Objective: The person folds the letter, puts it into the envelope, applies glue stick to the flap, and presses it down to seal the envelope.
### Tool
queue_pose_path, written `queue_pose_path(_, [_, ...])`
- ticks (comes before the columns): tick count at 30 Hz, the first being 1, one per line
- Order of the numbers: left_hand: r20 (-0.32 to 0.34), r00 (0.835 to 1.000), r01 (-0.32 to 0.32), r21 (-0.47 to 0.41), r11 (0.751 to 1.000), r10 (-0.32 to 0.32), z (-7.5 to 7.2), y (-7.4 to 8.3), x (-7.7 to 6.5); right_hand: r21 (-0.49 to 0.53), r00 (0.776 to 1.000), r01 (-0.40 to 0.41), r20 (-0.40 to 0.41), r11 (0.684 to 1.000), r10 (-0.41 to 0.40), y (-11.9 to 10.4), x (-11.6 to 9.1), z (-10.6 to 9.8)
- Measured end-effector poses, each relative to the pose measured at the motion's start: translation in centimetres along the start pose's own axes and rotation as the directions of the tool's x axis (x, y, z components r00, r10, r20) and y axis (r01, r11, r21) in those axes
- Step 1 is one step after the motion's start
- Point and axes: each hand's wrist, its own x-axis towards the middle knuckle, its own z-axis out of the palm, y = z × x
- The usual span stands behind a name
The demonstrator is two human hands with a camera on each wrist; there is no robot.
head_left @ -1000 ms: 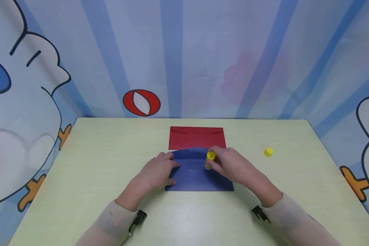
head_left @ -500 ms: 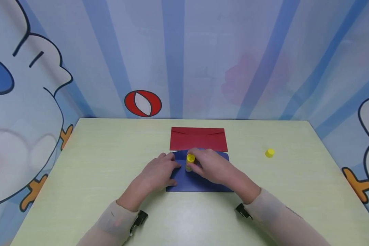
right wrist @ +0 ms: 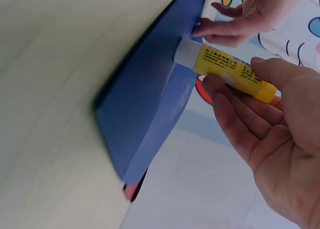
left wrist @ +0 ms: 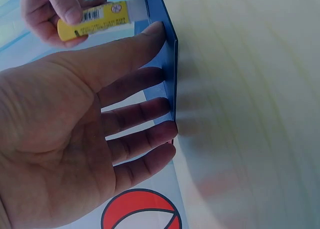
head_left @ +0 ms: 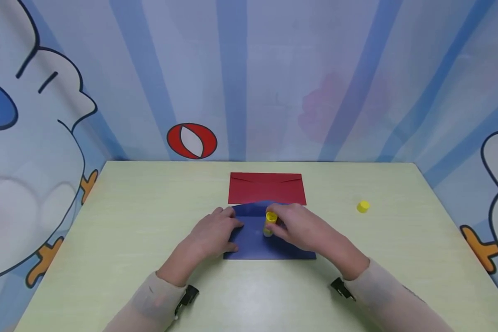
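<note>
A blue envelope lies on the table with its flap folded back away from the person. My right hand pinches a yellow glue stick between thumb and fingers. Its uncapped translucent end points down onto the blue paper, near the flap fold, in both wrist views. At the envelope's left edge rests my left hand; in the left wrist view its fingers are extended, with the fingertips pressing at the paper's edge.
Behind the blue envelope lies a red envelope, partly overlapped by the blue flap. A yellow glue cap stands alone on the right of the pale table. A printed cloth backdrop rises behind and at both sides.
My right hand slid the glue stick left across the envelope, then part of the way back right. My left hand stayed in place at the left edge.
</note>
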Motion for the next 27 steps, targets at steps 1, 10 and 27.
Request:
queue_pose_path(1, [-0.002,1.000,-0.002,-0.003,1.000,0.002,0.0,0.0,0.0,-0.002,1.000,-0.009,-0.002,1.000,0.009,0.2,-0.2,-0.1])
queue_pose_path(10, [-0.029,0.999,-0.025,-0.021,0.999,0.024,0.1,-0.2,-0.4,0.009,0.998,-0.047,-0.030,0.999,0.047,2.2,-1.6,-0.8])
queue_pose_path(27, [-0.001,1.000,0.003,0.007,1.000,-0.003,0.2,-0.2,0.1,0.003,0.999,-0.005,-0.051,1.000,0.005,-0.3,1.7,1.0])
